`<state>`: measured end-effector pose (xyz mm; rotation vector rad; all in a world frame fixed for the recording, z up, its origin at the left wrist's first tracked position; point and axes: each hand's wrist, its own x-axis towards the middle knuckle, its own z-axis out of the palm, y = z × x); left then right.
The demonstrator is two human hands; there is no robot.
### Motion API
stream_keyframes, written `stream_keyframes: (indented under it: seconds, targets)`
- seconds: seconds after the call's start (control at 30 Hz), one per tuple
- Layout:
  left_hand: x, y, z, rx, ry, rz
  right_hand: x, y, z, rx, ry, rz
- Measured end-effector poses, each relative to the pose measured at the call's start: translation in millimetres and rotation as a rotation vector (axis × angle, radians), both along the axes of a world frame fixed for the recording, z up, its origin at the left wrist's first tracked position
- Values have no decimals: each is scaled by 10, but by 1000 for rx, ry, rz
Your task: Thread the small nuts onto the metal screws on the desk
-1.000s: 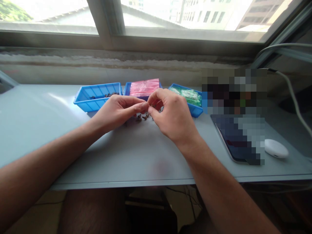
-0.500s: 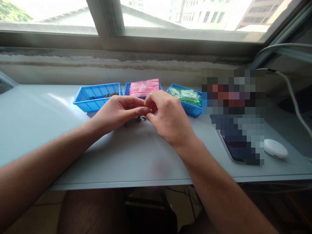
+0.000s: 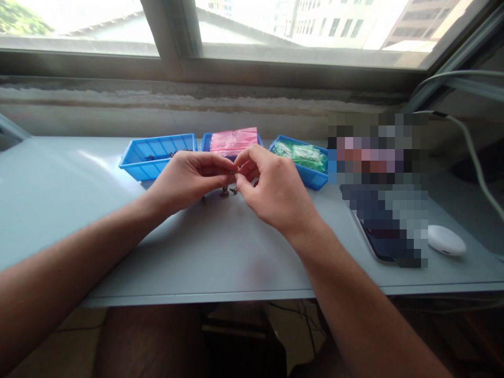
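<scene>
My left hand and my right hand meet above the table, both with thumb and fingers pinched together at their tips. A tiny dark piece shows between the fingertips, too small to name. Just beneath the hands, several small dark metal screw-like pieces lie on the table. Behind my left hand is a blue bin with more small dark pieces in it. The middle blue bin holds a pink plastic packet. Green plastic packets fill the right blue bin.
The pale table ends in a front edge near my legs. On its right are a partly pixelated dark flat device and a white rounded case. A window and sill run along the back; a white cable hangs at the right.
The fingertips of my two hands have shifted slightly, and the right thumb has drawn back a little. More of the small pieces on the table now shows below them.
</scene>
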<state>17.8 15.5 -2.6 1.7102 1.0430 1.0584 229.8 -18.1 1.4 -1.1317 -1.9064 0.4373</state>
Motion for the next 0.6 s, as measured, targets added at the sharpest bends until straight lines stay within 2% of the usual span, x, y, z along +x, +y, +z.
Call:
stream_keyframes:
  seconds: [0.3, 0.47, 0.6]
  targets:
    - [29, -21, -7, -11, -101, -22, -9, -17, 6, -66, -67, -80]
    - [-2, -9, 15, -49, -60, -11, -10, -10, 16, 0, -69, -101]
    - [-23, -6, 32, -29, 33, -56, -10, -13, 31, 51, -27, -120]
